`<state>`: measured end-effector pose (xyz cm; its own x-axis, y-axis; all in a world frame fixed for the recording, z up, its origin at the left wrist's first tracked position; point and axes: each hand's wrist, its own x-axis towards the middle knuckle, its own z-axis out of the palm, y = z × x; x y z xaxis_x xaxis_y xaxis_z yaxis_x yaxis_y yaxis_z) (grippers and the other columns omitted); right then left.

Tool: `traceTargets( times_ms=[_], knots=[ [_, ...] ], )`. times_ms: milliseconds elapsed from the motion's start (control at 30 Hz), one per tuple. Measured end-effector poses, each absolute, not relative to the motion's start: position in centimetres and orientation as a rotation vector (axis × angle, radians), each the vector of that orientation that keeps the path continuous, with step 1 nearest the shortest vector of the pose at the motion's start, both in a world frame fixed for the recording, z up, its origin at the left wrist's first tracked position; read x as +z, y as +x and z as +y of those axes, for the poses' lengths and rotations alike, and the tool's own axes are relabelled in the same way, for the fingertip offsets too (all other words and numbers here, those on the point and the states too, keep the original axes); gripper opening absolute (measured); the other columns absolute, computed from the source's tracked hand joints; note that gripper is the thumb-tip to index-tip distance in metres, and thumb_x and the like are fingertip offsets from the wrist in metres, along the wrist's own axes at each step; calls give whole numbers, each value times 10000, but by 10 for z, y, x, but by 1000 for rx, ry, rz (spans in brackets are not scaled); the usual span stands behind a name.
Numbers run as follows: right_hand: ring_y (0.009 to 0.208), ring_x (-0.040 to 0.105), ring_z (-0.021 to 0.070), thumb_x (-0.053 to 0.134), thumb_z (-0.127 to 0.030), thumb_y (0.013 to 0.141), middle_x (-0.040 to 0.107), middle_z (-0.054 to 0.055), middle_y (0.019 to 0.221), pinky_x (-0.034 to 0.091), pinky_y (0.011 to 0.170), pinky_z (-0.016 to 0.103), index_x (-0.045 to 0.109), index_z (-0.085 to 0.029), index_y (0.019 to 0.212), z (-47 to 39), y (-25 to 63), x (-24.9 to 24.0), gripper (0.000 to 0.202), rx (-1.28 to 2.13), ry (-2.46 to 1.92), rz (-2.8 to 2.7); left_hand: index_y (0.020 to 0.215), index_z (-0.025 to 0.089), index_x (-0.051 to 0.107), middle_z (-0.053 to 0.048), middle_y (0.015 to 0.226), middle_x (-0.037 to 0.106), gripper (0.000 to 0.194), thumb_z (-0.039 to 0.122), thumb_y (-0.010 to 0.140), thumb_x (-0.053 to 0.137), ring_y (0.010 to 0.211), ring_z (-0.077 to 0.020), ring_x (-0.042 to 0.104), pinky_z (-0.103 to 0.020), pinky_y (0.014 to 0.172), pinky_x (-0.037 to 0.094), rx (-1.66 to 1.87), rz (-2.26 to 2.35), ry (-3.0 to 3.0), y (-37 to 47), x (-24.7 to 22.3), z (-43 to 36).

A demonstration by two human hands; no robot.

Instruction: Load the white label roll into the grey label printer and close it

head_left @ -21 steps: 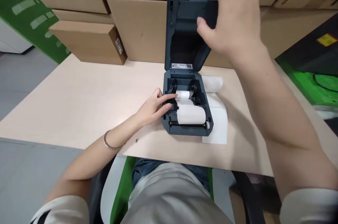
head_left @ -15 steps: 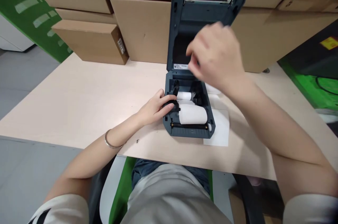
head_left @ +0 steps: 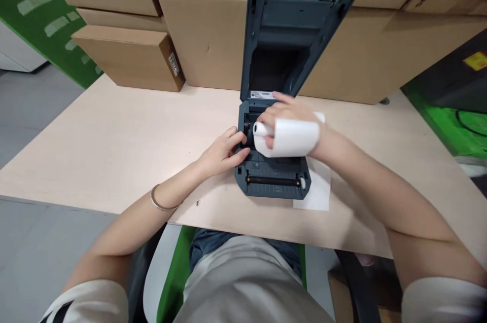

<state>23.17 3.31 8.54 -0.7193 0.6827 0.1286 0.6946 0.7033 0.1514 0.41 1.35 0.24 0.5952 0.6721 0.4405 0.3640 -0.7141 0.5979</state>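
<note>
A dark grey label printer (head_left: 276, 189) stands on the table with its lid (head_left: 283, 34) raised. My right hand (head_left: 287, 109) is closed around a thin white paper roll (head_left: 265, 129) above the printer's bay. A loose, curved length of its paper hangs over my wrist and hides part of the bay. My left hand (head_left: 220, 154) grips the printer's left wall, fingers bent over the edge by the black roll holder (head_left: 247, 122). The black roller (head_left: 272, 180) lies bare across the printer's front.
White paper (head_left: 319, 191) lies under and beside the printer's right side. Large cardboard boxes (head_left: 209, 39) stand along the back, with a smaller box (head_left: 125, 57) at the back left. The table's front edge is close to my body.
My right hand has come down from in front of the lid and now holds the paper roll, raised from the bay. The paper has left the front roller. My left hand has barely shifted.
</note>
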Motion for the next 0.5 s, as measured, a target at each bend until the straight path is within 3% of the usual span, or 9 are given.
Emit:
traceTargets(
  times_ms=[67, 100, 167, 233, 400, 500],
  knots=[
    [1037, 708, 289, 592, -324, 853, 755, 97, 1043, 405, 1167, 530, 701, -156, 1131, 14, 261, 112, 342, -295, -1199, -2734, 891, 208, 510, -4, 828, 445, 265, 442, 1007, 467, 713, -166, 471, -301, 641, 419, 937, 807, 2373, 4, 1, 14],
    [1025, 704, 313, 597, -396, 842, 748, 88, 1026, 487, 1052, 538, 700, -191, 1123, 6, 281, 124, 362, -302, -1262, -2636, 891, 210, 506, -6, 834, 451, 265, 445, 1007, 470, 719, -167, 474, -301, 643, 420, 947, 798, 2366, 4, 0, 14],
    [987, 703, 302, 639, -544, 813, 741, 42, 1054, 544, 866, 452, 703, -280, 1117, -3, 323, 140, 408, -172, -1553, -2425, 891, 214, 499, -10, 845, 461, 262, 447, 1008, 475, 734, -170, 482, -303, 651, 423, 965, 779, 2351, 4, -1, 15],
    [938, 689, 290, 665, -602, 796, 741, 54, 1051, 524, 794, 407, 697, -295, 1124, -2, 361, 138, 450, -54, -1779, -2411, 895, 218, 497, -10, 850, 463, 253, 444, 1008, 482, 743, -172, 485, -303, 657, 425, 980, 769, 2346, 4, -2, 15],
    [900, 672, 291, 638, -322, 804, 740, 137, 1146, 486, 760, 400, 714, -206, 1158, 19, 398, 74, 381, 73, -2069, -2484, 905, 220, 496, -7, 852, 462, 242, 436, 1014, 492, 749, -170, 489, -297, 662, 421, 1002, 758, 2346, 3, -4, 15],
    [945, 673, 306, 578, -219, 799, 730, 154, 1158, 485, 858, 444, 731, -189, 1143, 25, 393, 38, 377, 69, -2039, -2559, 918, 220, 502, -7, 854, 464, 244, 441, 1020, 494, 744, -167, 484, -295, 662, 417, 1007, 753, 2347, 3, -5, 16]
  ],
)
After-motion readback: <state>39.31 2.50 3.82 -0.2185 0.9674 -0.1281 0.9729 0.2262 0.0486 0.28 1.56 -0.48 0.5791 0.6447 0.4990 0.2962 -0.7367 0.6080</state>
